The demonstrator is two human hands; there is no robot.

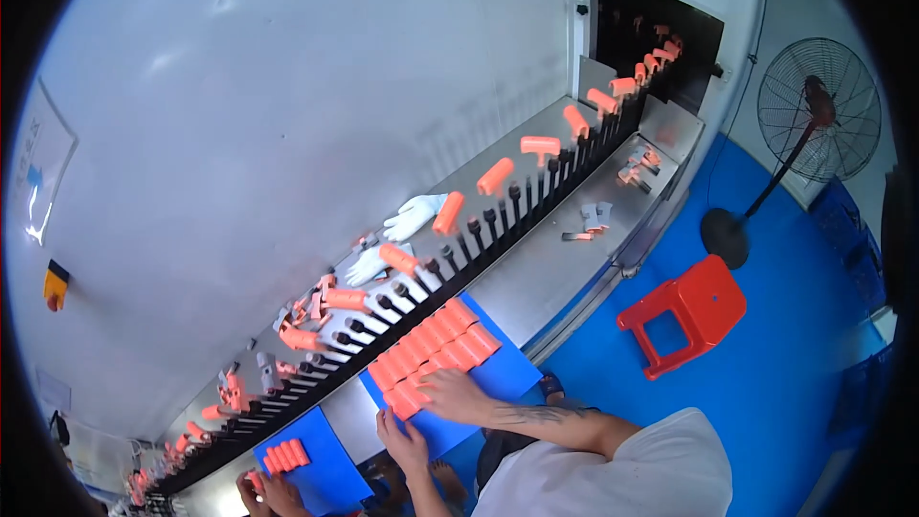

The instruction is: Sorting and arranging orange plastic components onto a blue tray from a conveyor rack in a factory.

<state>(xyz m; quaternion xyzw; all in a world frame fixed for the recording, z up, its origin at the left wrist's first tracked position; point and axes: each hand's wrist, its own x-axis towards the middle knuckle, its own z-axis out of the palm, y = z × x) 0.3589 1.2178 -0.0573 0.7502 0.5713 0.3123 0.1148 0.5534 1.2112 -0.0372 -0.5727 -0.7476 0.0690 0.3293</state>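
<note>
In the head view, the right hand (458,394) spreads its fingers over one end of two close rows of orange sleeves (431,341); the left hand (400,437) curls beside them. Whether either grasps one, I cannot tell. Light, even pressure should suit these smooth, rounded shapes, lying on a flat blue sheet (509,385) over the metal table (348,415).

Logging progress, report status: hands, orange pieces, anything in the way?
Left hand, right hand at rows' left end. Orange cylindrical pieces in two rows, blue mat. Co-worker's hands clear, lower left.
</note>
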